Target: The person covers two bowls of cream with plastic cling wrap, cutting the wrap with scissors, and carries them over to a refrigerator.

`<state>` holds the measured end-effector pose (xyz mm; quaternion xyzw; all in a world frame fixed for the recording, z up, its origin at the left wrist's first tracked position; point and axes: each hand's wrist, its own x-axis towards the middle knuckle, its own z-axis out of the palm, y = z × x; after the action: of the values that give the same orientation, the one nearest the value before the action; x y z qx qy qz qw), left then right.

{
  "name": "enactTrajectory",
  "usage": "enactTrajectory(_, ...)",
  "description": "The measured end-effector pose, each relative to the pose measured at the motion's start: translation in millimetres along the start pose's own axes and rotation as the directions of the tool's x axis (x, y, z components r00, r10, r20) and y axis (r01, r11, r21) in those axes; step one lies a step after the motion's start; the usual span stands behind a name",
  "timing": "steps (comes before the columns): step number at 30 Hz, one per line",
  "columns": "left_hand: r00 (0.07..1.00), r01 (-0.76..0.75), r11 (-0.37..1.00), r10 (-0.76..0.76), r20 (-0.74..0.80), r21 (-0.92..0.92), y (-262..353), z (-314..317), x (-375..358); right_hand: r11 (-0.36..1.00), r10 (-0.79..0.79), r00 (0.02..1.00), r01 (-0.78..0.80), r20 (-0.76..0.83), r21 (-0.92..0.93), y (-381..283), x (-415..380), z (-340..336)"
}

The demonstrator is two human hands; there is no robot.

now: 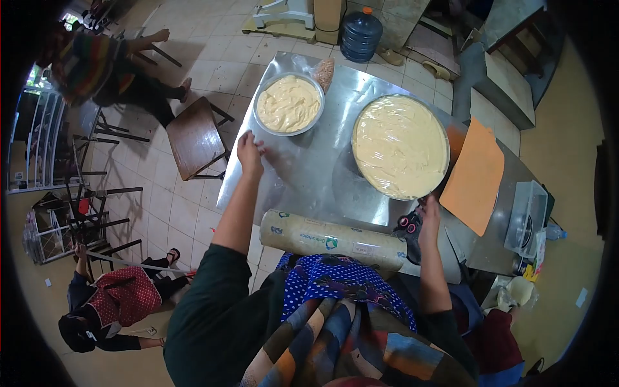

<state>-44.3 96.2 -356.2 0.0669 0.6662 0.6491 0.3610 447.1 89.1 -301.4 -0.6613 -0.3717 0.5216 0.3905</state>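
Observation:
My left hand [250, 153] is over the left edge of the metal table, fingers apart and partly bent, with nothing visible in them. Just beyond it stands a metal bowl [257, 118] of pale, creamy batter [290, 103]. My right hand [429, 222] is at the near right rim of a large round pan [394, 197]. Its fingers are drawn together there; what they pinch is too small to make out. Shiny clear plastic wrap [400, 145] covers the pan's pale filling. Beside that hand lie scissors [407, 223] with black and pink handles.
A large roll of plastic wrap [329, 240] lies along the table's near edge. An orange sheet [476, 177] and a clear plastic box [525, 216] are to the right. A wooden chair [196, 138] stands left; two people [126, 290] are on that side. A water jug [361, 35] is behind.

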Motion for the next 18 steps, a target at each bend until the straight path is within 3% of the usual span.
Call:
enactTrajectory(1, 0.997, 0.040, 0.999, -0.040, 0.062, 0.005, 9, -1, 10, 1.000, -0.005, 1.000, 0.005, 0.003, -0.002, 2, -16, -1)
enactTrajectory(3, 0.968, 0.134, 0.990, -0.140, 0.211, 0.040, 24, 2, 28, 0.894, -0.153, 0.974, 0.209, 0.167, -0.397, 2, -43, -1)
enactTrajectory(4, 0.967, 0.135, 0.990, -0.139, 0.213, 0.036, 27, 6, 32, 0.892, -0.157, 0.974, 0.212, 0.166, -0.400, 2, -51, 0)
enactTrajectory(6, 0.911, 0.163, 0.987, -0.151, 0.385, 0.001, 29, 15, 34, 0.786, -0.167, 0.845, 0.425, 0.508, -0.449, 2, -65, 5)
enactTrajectory(7, 0.933, 0.146, 0.989, -0.137, 0.334, -0.002, 30, 20, 30, 0.785, -0.167, 0.848, 0.423, 0.503, -0.452, -11, -76, 16)
enactTrajectory(9, 0.932, 0.135, 0.991, -0.128, 0.340, 0.002, 24, 20, 34, 0.356, -0.156, 0.562, 0.799, 0.812, -0.485, -35, -98, 41)
enactTrajectory(10, 0.934, 0.118, 0.993, -0.113, 0.340, 0.004, 24, 20, 33, 0.362, -0.151, 0.572, 0.791, 0.806, -0.493, -37, -105, 51)
enactTrajectory(12, 0.935, 0.134, 0.991, -0.117, 0.335, -0.028, 25, 24, 28, 0.251, 0.008, 0.559, 0.801, 0.829, -0.543, -40, -116, 65)
enactTrajectory(13, 0.947, 0.130, 0.991, -0.111, 0.301, -0.042, 26, 26, 24, 0.185, -0.009, 0.553, 0.820, 0.833, -0.542, -29, -117, 67)
enactTrajectory(14, 0.959, 0.122, 0.991, -0.103, 0.264, -0.058, 27, 27, 19, 0.184, -0.008, 0.556, 0.818, 0.831, -0.545, -28, -117, 69)
enactTrajectory(16, 0.964, 0.131, 0.989, -0.113, 0.242, -0.062, 25, 28, 13, 0.332, 0.141, 0.562, 0.749, 0.815, -0.573, -32, -117, 77)
enactTrajectory(18, 0.970, 0.138, 0.988, -0.121, 0.212, -0.070, 23, 27, 9, 0.320, 0.132, 0.545, 0.767, 0.828, -0.556, -34, -116, 81)
